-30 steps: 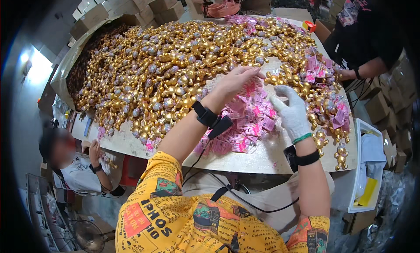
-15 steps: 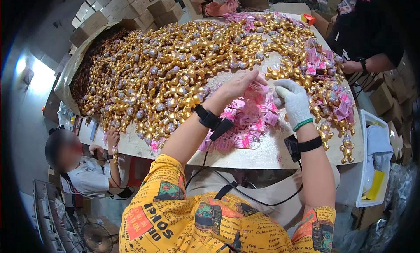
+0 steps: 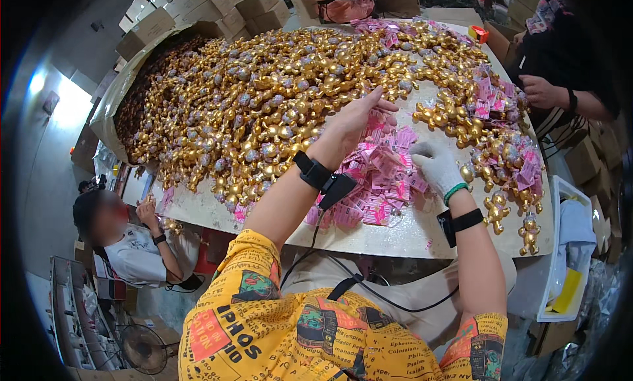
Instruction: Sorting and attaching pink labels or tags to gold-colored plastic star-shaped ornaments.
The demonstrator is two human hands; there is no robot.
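Left hand (image 3: 356, 120) extended, right hand (image 3: 438, 167) curled, at pink packets (image 3: 379, 173), frame centre; grasp indeterminable.
One sack (image 3: 105, 120), upper left: gold figurines (image 3: 250, 117), uncountable. One white bin (image 3: 552, 316), lower right: cloth (image 3: 575, 223), one yellow sheet (image 3: 567, 292).

Wearer's two hands (image 3: 436, 166), three co-workers (image 3: 135, 254)

It is probably a workshop, with stacked cartons (image 3: 260, 10) and heaped gold figurines (image 3: 244, 111).

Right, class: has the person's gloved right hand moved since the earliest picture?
Yes: the gloved right hand has shifted slightly left, judged against the gold figure by the near right corner of the table.
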